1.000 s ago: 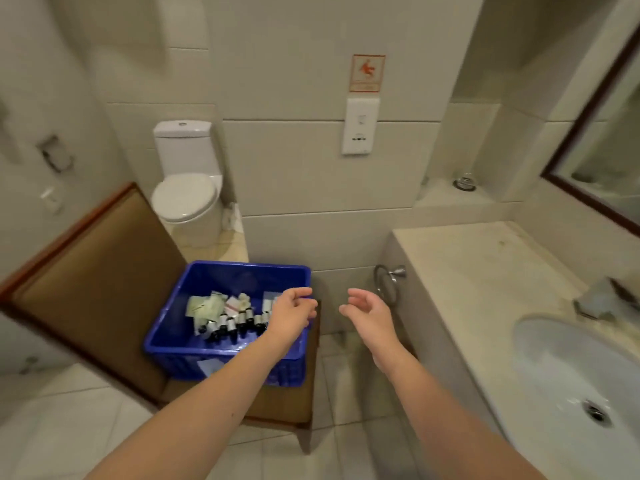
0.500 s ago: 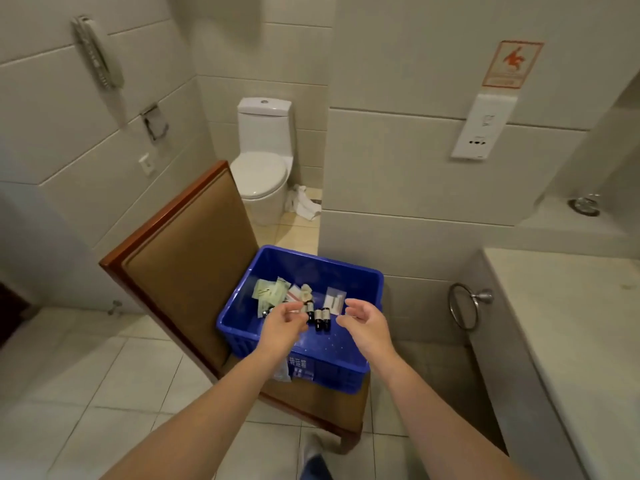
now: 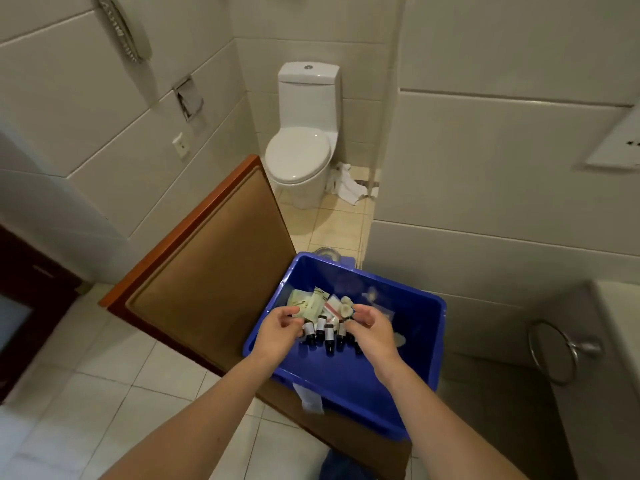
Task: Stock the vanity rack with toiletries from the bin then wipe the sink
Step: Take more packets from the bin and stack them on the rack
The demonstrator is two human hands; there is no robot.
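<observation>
- Bin (image 3: 332, 379), blue, on the chair (image 3: 207, 271): holds the small bottles (image 3: 328, 336) in a row, long axes running 12 to 6, with sachets (image 3: 304, 301) at their 12 o'clock.
- Left hand (image 3: 277, 332): half-curled, bottles just beside it at 3 o'clock; we cannot tell whether it grips one.
- Right hand (image 3: 372, 332): half-curled, bottles at 9 o'clock, equally near; we cannot tell its grip either.

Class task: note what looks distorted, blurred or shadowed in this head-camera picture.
Head view: the wide lens bows the cream wall tile seams; head view: the white label hanging on the blue plastic bin is smeared; head view: shade darkens the space under the pale stone counter.
</observation>
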